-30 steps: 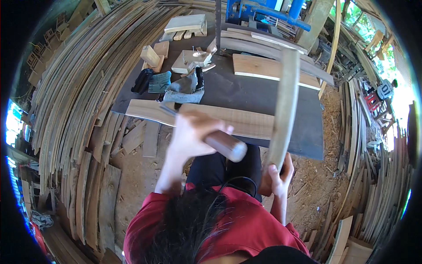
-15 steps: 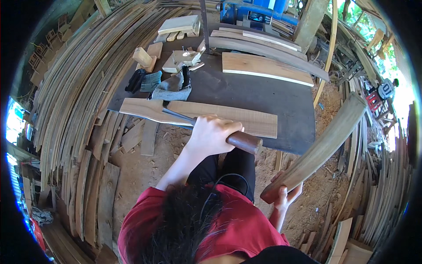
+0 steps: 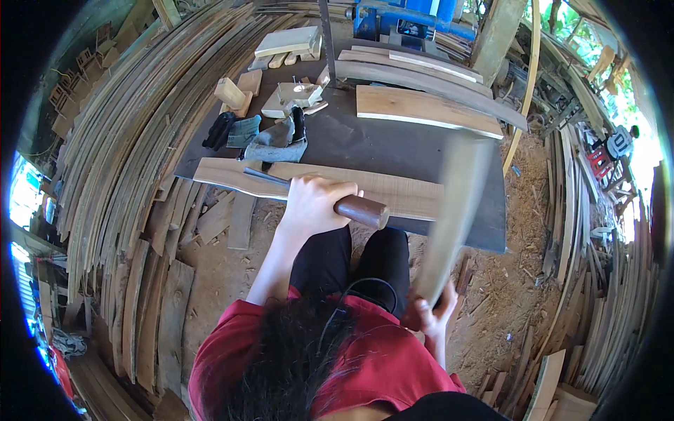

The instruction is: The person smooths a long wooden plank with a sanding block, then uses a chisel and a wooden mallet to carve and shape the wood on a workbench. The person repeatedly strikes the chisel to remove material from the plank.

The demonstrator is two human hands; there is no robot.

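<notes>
My left hand (image 3: 316, 204) is wrapped round a chisel with a brown wooden handle (image 3: 364, 211). Its dark metal blade (image 3: 265, 175) points left, the tip at a dark notch in the upper edge of a light wooden board (image 3: 382, 191). That board lies along the near edge of the dark worktable (image 3: 414, 154). In my right hand (image 3: 435, 313) is the lower end of a long wooden club (image 3: 449, 224), held upright and blurred by motion. The club's upper part stands in front of the board's right end.
On the table lie a crumpled denim cloth (image 3: 275, 146), small wood blocks (image 3: 288, 99) and a wide plank (image 3: 421, 111), with more boards (image 3: 414, 74) behind. Long timber strips (image 3: 133, 140) are stacked at the left. A blue machine (image 3: 414, 24) stands at the back.
The club has swung left and more upright, toward the chisel handle. My left hand and the chisel have shifted a little left, and my right hand has moved slightly left.
</notes>
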